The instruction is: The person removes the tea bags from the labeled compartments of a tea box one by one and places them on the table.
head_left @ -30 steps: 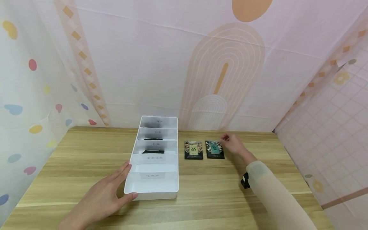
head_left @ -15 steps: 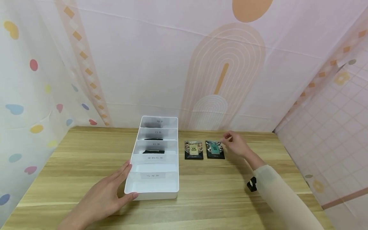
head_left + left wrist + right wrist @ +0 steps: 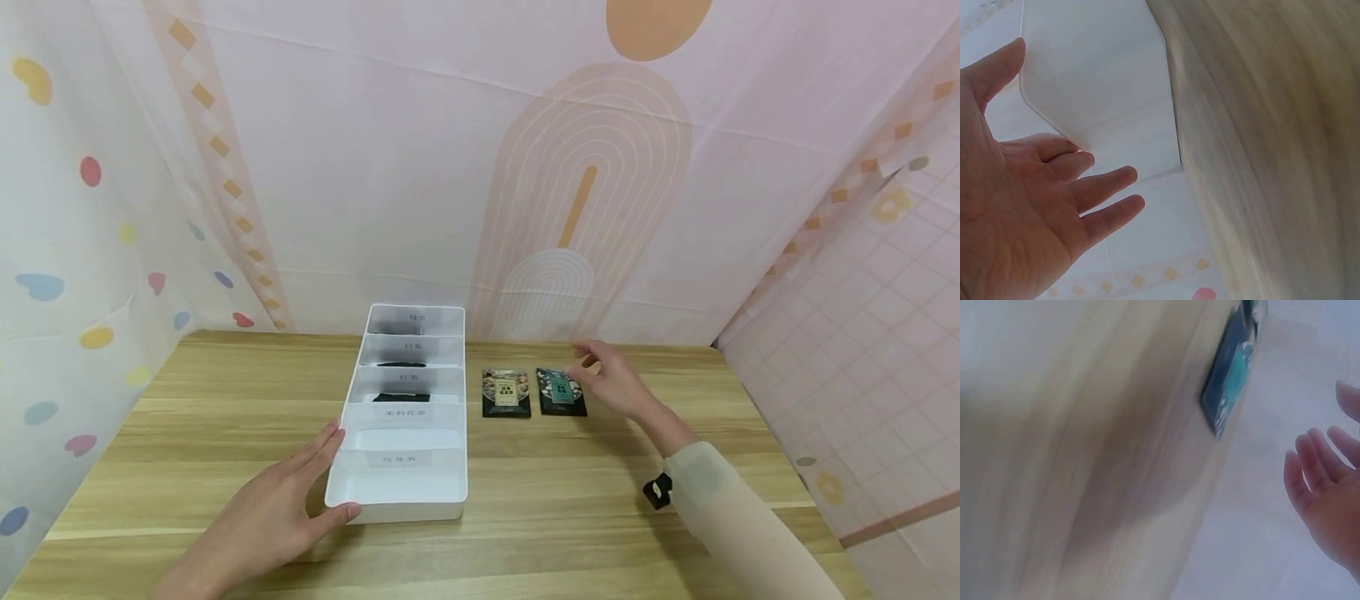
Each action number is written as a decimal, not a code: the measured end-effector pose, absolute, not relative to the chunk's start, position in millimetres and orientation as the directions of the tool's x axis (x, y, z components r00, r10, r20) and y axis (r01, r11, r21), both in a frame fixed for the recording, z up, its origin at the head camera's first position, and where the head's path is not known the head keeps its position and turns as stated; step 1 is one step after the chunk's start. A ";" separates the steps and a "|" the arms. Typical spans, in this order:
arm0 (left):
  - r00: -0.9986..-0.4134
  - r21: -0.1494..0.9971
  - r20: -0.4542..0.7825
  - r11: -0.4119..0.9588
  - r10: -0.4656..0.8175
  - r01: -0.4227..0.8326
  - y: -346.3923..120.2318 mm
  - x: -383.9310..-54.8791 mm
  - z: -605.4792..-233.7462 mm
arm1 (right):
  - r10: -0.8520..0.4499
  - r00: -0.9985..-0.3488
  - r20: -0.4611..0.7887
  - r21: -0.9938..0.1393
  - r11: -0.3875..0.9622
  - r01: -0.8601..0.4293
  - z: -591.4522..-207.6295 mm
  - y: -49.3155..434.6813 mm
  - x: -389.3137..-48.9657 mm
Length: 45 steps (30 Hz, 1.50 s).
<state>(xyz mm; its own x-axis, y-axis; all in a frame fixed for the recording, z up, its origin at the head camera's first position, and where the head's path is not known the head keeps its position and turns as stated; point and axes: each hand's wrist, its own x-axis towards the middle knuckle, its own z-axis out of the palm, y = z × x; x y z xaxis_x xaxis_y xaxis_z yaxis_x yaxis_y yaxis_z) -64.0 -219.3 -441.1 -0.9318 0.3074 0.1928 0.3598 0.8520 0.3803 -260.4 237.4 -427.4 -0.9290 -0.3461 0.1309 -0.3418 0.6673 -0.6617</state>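
Observation:
My left hand rests at the near left corner of a white divided box, fingers along its side wall and thumb at its front. The left wrist view shows those fingers fairly straight against the wall. To the right of the box lie two flat tea packets: a dark one with a yellow label and a dark one with a teal label. My right hand hovers over the teal packet's upper right corner, fingers loosely bent and holding nothing. In the right wrist view that hand stands apart from the packet.
Chinese labels mark the box's several compartments; dark packets show in the three far ones, while the two near ones show bare white floors. A wooden table lies beneath, with a patterned curtain behind. A black strap piece hangs by the right sleeve.
My right hand first drew slightly up and right from the teal packet, then its fingers came back left over the packet's corner. Left hand, box and both packets stay in place.

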 end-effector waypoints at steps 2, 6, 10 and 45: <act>-0.931 0.381 0.193 0.851 0.308 0.361 -219.2 -63.6 -441.4 | -0.364 -0.921 0.137 -0.663 0.657 -0.359 -426.4 235.0 -258.7; -0.931 0.378 0.195 0.852 0.309 0.362 -219.0 -63.5 -442.4 | -0.396 -0.905 0.156 -0.653 0.646 -0.395 -424.5 230.1 -256.1; -0.932 0.378 0.194 0.853 0.307 0.360 -218.9 -63.4 -442.7 | -0.410 -0.897 0.167 -0.638 0.648 -0.415 -419.7 222.5 -251.7; -0.936 0.386 0.184 0.854 0.300 0.350 -217.8 -63.2 -441.4 | -0.529 -0.793 0.302 -0.543 0.588 -0.599 -404.6 137.3 -223.7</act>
<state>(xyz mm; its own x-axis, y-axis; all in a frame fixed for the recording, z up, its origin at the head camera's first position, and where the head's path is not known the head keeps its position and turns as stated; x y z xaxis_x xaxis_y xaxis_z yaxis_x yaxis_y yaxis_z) -63.2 -217.8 -441.4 -0.9360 0.3002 0.1838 0.3497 0.8537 0.3859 -223.7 137.3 -404.6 -0.7929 -0.5294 0.3017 -0.5993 0.5881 -0.5432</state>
